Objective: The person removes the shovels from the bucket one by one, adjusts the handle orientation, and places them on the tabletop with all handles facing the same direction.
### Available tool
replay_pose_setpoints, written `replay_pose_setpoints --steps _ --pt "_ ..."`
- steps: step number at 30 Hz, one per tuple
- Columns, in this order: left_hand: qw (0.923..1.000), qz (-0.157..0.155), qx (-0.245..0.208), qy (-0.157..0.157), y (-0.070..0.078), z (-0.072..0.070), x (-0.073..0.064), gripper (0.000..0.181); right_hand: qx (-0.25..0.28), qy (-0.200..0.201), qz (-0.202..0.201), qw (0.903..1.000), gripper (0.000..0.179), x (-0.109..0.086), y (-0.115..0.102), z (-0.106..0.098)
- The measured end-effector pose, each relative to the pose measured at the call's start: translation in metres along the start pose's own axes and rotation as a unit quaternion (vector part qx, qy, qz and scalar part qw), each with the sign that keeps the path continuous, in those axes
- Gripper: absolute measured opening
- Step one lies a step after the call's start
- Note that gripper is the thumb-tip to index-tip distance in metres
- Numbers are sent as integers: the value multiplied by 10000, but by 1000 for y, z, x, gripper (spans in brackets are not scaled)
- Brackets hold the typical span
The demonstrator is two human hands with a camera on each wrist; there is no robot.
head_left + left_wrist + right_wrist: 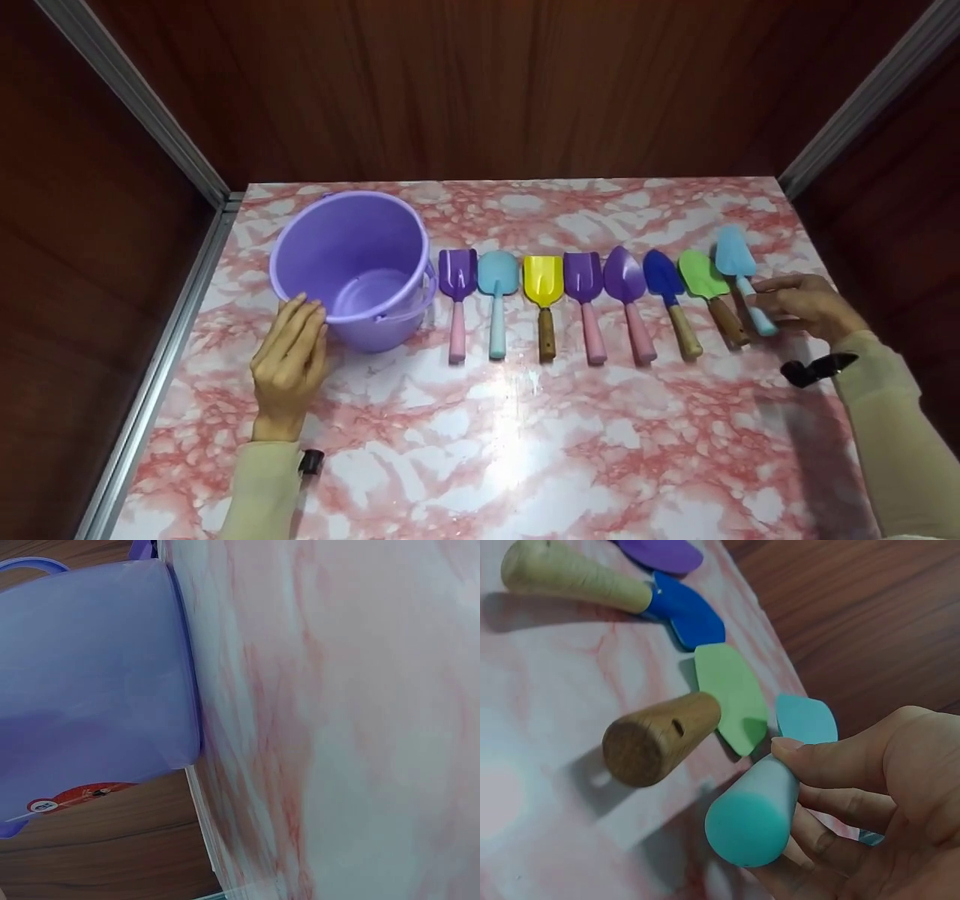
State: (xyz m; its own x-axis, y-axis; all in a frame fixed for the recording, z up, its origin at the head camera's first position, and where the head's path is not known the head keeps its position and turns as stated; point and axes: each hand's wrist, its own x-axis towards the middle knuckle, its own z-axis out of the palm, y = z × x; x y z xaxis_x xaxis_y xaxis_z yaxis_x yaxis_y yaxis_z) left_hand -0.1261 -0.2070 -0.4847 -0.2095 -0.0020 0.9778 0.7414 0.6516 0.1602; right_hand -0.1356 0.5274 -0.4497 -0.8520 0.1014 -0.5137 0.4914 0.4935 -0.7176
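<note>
My right hand [806, 304] pinches the handle of a light blue trowel [735, 251] between thumb and fingers. In the right wrist view the turquoise end of this handle [750, 829] points at the camera, and the thumb lies along its pale side. At the left, my left hand [289, 367] touches the near rim of a purple bucket [375, 330] with fairly straight fingers; its thumb is hidden. The bucket stands upright, and its inner floor shows bare. Beside the held trowel lies a green trowel with a brown wooden handle [726, 322].
A row of toy shovels runs right from the bucket: purple shovel [457, 277], light blue shovel [497, 271], yellow shovel [543, 279], purple shovel [583, 277], purple pointed trowel [624, 276], blue trowel [663, 274]. They lie on a marbled table [450, 450] enclosed by dark wooden panels [487, 90].
</note>
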Motion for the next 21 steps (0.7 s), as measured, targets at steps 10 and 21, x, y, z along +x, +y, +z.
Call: replay_pose_setpoints --steps 10,21 --pt "10000 -33 -45 33 4 -2 3 20 -242 -25 127 9996 75 1 9 -3" --pt "10000 -35 -9 -77 1 -2 2 20 -588 -138 354 9975 78 -7 16 -8"
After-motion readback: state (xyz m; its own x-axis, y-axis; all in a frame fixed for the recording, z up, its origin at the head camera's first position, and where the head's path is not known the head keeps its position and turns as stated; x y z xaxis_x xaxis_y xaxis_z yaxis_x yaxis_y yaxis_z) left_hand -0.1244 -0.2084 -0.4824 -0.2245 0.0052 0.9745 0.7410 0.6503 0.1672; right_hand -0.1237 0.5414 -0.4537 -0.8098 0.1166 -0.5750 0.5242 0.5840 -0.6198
